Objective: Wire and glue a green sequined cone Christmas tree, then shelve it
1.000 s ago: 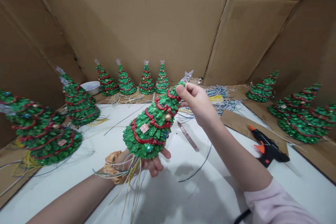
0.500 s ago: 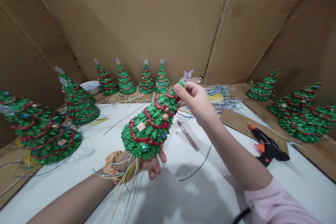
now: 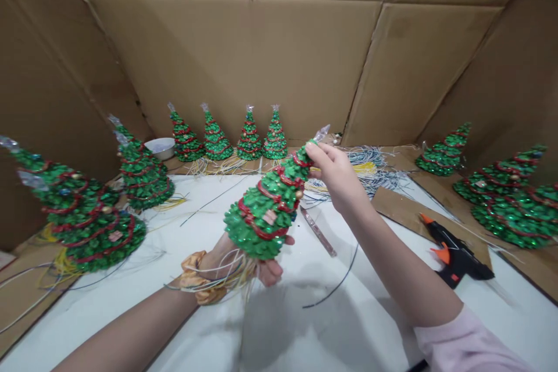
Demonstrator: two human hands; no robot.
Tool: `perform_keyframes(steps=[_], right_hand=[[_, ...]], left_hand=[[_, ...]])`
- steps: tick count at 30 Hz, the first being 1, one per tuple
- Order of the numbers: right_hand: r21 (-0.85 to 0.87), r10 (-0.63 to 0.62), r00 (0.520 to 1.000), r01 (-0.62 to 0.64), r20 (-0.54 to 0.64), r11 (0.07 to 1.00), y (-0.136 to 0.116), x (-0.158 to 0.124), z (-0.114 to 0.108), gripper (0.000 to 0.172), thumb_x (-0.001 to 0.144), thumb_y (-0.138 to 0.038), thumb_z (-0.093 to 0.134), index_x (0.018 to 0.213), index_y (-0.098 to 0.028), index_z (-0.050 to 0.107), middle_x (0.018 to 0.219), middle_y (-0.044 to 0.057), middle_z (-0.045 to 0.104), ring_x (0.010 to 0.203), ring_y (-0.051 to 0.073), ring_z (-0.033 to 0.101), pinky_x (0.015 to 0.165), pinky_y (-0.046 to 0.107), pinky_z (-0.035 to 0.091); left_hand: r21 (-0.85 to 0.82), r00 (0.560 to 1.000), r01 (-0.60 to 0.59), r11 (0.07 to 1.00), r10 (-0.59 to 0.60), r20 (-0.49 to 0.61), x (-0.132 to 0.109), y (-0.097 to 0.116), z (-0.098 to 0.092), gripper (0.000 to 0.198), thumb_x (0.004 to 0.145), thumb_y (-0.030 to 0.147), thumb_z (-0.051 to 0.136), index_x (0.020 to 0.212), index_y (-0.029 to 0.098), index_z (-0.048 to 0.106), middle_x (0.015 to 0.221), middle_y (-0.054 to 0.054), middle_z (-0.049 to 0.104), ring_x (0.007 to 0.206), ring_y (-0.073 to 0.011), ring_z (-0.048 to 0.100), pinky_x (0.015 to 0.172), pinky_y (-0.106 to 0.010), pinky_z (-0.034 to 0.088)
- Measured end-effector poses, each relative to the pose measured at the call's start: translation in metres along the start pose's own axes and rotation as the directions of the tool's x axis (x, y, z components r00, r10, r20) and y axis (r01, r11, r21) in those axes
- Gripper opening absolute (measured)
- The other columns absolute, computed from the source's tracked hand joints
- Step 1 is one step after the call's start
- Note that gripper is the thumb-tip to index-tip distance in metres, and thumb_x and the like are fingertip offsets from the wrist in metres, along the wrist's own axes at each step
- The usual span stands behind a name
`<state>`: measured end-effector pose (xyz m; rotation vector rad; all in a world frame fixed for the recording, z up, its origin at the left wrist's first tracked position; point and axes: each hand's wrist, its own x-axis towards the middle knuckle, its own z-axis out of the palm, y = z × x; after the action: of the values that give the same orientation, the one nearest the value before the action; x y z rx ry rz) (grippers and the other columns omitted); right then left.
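Note:
Between my two hands a small green Christmas tree with red garland tilts to the right above the white table. My left hand supports it from behind and below; part of that hand is hidden by the tree. White, yellow and dark wires hang from its base over the orange scrunchie on my left wrist. Up at the tip, my right hand pinches the tree just under a clear star, which is seen nearly edge-on.
More decorated trees stand at the left, along the back and at the right. Cut wires lie behind my right hand. A cutter knife, a glue gun and a white bowl are nearby. Cardboard walls enclose the table.
The held tree has turned, so its pink square ornament moved right and the star went from face-on to edge-on. Both hands keep hold. The whole view has shifted slightly.

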<state>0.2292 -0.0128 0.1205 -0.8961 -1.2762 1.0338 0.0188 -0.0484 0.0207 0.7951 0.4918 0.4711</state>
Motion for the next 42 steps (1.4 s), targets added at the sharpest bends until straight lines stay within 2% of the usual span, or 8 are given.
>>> perform_keyframes(steps=[4, 8, 11, 15, 22, 26, 32, 42], right_hand=[[0.051, 0.004, 0.999, -0.002, -0.032, 0.999, 0.012, 0.003, 0.002, 0.036, 0.070, -0.056, 0.057, 0.071, -0.019, 0.054, 0.068, -0.001, 0.055, 0.065, 0.013, 0.053, 0.061, 0.025, 0.046], [0.010, -0.063, 0.997, 0.063, -0.043, 0.998, 0.012, 0.007, 0.007, 0.036, 0.074, -0.055, 0.052, 0.081, -0.020, 0.057, 0.070, 0.000, 0.055, 0.065, 0.014, 0.053, 0.058, 0.026, 0.042], [-0.090, -0.160, 0.987, 0.157, -0.026, 0.984, 0.003, 0.021, 0.016, 0.033, 0.078, -0.051, 0.049, 0.086, -0.020, 0.058, 0.071, 0.000, 0.056, 0.069, 0.015, 0.053, 0.059, 0.026, 0.041], [-0.263, -0.279, 0.960, 0.273, 0.016, 0.925, -0.010, 0.056, 0.031, 0.024, 0.080, -0.040, 0.047, 0.080, -0.019, 0.057, 0.071, 0.000, 0.055, 0.067, 0.014, 0.051, 0.063, 0.027, 0.039], [-0.446, -0.348, 0.937, 0.322, 0.025, 0.835, 0.002, 0.116, 0.057, 0.019, 0.077, -0.033, 0.048, 0.072, -0.016, 0.055, 0.071, 0.004, 0.060, 0.068, 0.016, 0.053, 0.068, 0.031, 0.041], [-0.515, -0.349, 0.936, 0.318, 0.040, 0.796, 0.011, 0.137, 0.085, 0.021, 0.072, -0.037, 0.055, 0.067, -0.017, 0.053, 0.070, 0.005, 0.060, 0.067, 0.017, 0.055, 0.067, 0.031, 0.042], [-0.583, -0.331, 0.943, 0.294, 0.045, 0.758, 0.028, 0.165, 0.143, 0.015, 0.069, -0.030, 0.058, 0.067, -0.020, 0.047, 0.070, 0.002, 0.058, 0.069, 0.018, 0.054, 0.072, 0.031, 0.041], [-0.511, -0.348, 0.930, 0.357, 0.116, 0.782, 0.076, 0.180, 0.220, 0.008, 0.075, -0.021, 0.049, 0.082, -0.020, 0.045, 0.079, 0.004, 0.058, 0.077, 0.020, 0.055, 0.075, 0.034, 0.041]], left_hand=[[-0.114, 0.988, 0.025, 0.993, -0.007, 0.153, 0.012, 0.004, -0.003, 0.065, 0.077, 0.057, 0.041, 0.106, 0.002, 0.055, 0.097, -0.018, 0.065, 0.081, -0.0254, 0.064, 0.077, -0.035, 0.046], [-0.074, 0.986, -0.029, 0.997, 0.041, 0.162, 0.018, 0.004, -0.009, 0.084, 0.075, 0.074, 0.023, 0.104, 0.002, 0.056, 0.088, -0.017, 0.064, 0.072, -0.0273, 0.063, 0.070, -0.038, 0.045], [-0.029, 0.985, -0.080, 0.996, 0.084, 0.151, 0.016, 0.004, -0.013, 0.081, 0.070, 0.079, 0.031, 0.096, 0.008, 0.058, 0.078, -0.011, 0.062, 0.063, -0.0241, 0.061, 0.062, -0.035, 0.045], [0.160, 0.988, -0.156, 0.975, 0.156, 0.016, 0.012, 0.015, -0.019, 0.064, 0.061, 0.051, 0.073, 0.107, 0.010, 0.057, 0.068, -0.002, 0.055, 0.055, -0.0142, 0.055, 0.056, -0.028, 0.045], [0.279, 0.923, -0.208, 0.938, 0.283, -0.262, -0.004, 0.053, -0.051, 0.024, 0.064, 0.023, 0.073, 0.076, 0.007, 0.060, 0.057, -0.002, 0.053, 0.049, -0.0122, 0.054, 0.047, -0.021, 0.040], [0.239, 0.802, -0.342, 0.909, 0.415, -0.430, -0.018, 0.065, -0.076, 0.019, 0.066, 0.016, 0.067, 0.081, 0.010, 0.056, 0.065, -0.001, 0.053, 0.055, -0.0119, 0.056, 0.050, -0.020, 0.045], [0.262, 0.461, -0.558, 0.787, 0.557, -0.691, -0.014, 0.069, -0.088, 0.027, 0.073, 0.006, 0.051, 0.099, 0.014, 0.048, 0.084, -0.002, 0.056, 0.060, -0.0074, 0.056, 0.057, -0.018, 0.049], [0.446, 0.090, -0.498, 0.744, 0.556, -0.827, -0.002, 0.059, -0.111, 0.060, 0.071, 0.003, 0.053, 0.124, 0.011, 0.026, 0.085, -0.004, 0.054, 0.057, -0.0089, 0.053, 0.055, -0.021, 0.046]])
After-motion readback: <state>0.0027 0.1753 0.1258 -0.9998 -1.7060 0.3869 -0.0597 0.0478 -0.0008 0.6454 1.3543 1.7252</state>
